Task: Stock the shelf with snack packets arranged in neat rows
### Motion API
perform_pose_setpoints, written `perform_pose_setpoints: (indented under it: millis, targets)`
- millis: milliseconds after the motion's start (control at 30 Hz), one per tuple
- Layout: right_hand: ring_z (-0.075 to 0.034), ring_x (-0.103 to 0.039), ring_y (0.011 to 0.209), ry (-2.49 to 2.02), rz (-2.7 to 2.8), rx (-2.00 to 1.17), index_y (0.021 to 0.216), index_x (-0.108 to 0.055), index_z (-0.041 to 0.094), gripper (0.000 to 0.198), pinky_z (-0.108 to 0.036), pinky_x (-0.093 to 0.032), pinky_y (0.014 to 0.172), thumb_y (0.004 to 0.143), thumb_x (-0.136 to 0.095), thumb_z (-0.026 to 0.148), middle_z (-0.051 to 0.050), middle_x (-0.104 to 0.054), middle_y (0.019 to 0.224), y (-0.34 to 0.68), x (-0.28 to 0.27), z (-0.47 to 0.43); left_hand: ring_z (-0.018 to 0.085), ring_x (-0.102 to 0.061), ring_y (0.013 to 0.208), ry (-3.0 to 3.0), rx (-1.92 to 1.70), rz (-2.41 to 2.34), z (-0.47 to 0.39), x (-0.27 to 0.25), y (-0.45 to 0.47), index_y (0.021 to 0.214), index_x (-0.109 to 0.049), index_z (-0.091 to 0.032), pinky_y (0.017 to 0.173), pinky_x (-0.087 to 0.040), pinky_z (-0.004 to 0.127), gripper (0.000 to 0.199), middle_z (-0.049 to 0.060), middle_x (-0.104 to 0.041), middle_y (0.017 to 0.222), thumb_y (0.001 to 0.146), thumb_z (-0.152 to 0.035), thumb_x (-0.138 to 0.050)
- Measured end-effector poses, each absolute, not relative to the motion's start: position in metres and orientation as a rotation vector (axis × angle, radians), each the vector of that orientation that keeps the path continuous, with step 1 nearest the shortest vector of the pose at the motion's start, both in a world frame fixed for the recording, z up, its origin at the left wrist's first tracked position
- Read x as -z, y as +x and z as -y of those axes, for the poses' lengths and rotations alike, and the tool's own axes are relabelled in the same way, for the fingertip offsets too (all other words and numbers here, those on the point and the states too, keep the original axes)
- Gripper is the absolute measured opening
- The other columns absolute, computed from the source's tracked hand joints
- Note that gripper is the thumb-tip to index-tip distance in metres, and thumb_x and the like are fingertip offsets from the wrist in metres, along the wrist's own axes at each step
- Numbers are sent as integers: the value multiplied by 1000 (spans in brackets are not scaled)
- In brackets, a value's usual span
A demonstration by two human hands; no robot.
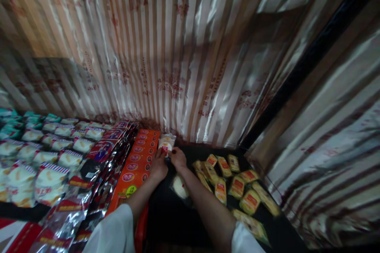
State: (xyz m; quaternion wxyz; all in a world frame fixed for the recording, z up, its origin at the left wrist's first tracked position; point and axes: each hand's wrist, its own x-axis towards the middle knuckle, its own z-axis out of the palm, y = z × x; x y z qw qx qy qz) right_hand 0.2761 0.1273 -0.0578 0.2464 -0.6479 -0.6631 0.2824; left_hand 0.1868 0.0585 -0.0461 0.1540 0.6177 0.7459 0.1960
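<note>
A small clear packet [166, 141] with a white round content and a red label lies at the back of the dark table, just right of an orange printed box [137, 160]. My left hand [159, 166] is on its lower left, fingers pressed to the label. From the right, my right hand [178, 159] has its fingers curled together at the packet's lower edge. Both hands appear closed on it, though the fingertips are small and dim. Another packet with a white round content [179, 187] lies below, partly behind my right forearm.
Several yellow wrapped packets [237, 186] are scattered on the dark table [175, 225] to the right. Silver and red foil bags [77, 201] are stacked left of the orange box. Rows of white packets [52, 184] fill the far left. A striped curtain [178, 55] hangs behind.
</note>
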Motion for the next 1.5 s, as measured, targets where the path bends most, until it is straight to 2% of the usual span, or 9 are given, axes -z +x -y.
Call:
perform_pose_setpoints:
  millis: [267, 433, 533, 667, 833, 1000, 1167, 1367, 1500]
  targets:
    - [-19, -63, 92, -1740, 1788, -744, 108, -58, 15, 31, -27, -45, 79, 79, -56, 25, -9, -68, 96, 275, 64, -129, 22, -33, 132, 1805, -632, -2119, -63, 57, 187, 128, -48, -7, 110, -27, 33, 53, 15, -38, 143, 77, -1, -37]
    - [-21, -61, 93, -1656, 1832, -568, 114, -55, 12, 37, -30, -46, 82, 78, -56, 20, -14, -62, 104, 287, 57, -114, 25, -27, 134, 1838, -638, -2148, -53, 50, 193, 130, -45, -5, 109, -28, 35, 54, 15, -34, 144, 77, -2, -38]
    - [-20, -60, 93, -1530, 1904, -494, 109, -58, 14, 31, -32, -46, 85, 79, -51, 15, -12, -61, 103, 307, 51, -101, 24, -33, 130, 1938, -697, -2134, -40, 43, 201, 124, -52, -8, 105, -33, 33, 48, 13, -42, 139, 79, -5, -37]
    - [-19, -59, 94, -1331, 2022, -495, 99, -63, 16, 28, -33, -44, 89, 78, -44, 8, -9, -65, 96, 339, 45, -77, 21, -48, 113, 2015, -695, -2036, -13, 32, 215, 109, -62, -17, 98, -40, 30, 36, 8, -57, 120, 83, -12, -38]
    - [-18, -62, 90, -1276, 2038, -575, 101, -63, 15, 31, -32, -47, 84, 81, -40, 10, -9, -67, 96, 368, 43, -40, 19, -44, 116, 2084, -605, -1904, 22, 26, 235, 114, -58, -18, 100, -36, 28, 34, 6, -54, 123, 84, -21, -42]
    - [-19, -62, 91, -1349, 2197, -600, 96, -66, 16, 29, -29, -46, 83, 80, -42, 8, -9, -68, 96, 371, 38, -16, 23, -44, 116, 1805, -544, -2156, 41, 34, 251, 122, -50, -13, 100, -35, 32, 42, 11, -53, 124, 84, -28, -45]
    - [-19, -62, 93, -1408, 2322, -611, 90, -68, 17, 30, -27, -43, 84, 78, -43, 5, -8, -69, 94, 356, 33, -7, 25, -49, 111, 1639, -545, -2185, 43, 33, 253, 123, -50, -8, 96, -35, 32, 41, 15, -58, 116, 83, -17, -42]
    - [-19, -58, 105, -1358, 2285, -698, 109, -63, 15, 40, -28, -41, 92, 78, -41, 3, -10, -66, 110, 345, 36, 7, 20, -55, 110, 1208, -808, -2152, 42, 30, 240, 123, -50, -10, 92, -38, 27, 42, 16, -60, 116, 81, -10, -43]
    - [-22, -53, 114, -1311, 2323, -695, 119, -57, 13, 43, -32, -38, 98, 76, -53, 10, -13, -59, 121, 346, 38, 21, 20, -58, 105, 1011, -939, -2092, 46, 31, 233, 115, -55, -8, 88, -41, 26, 41, 15, -65, 107, 77, -7, -44]
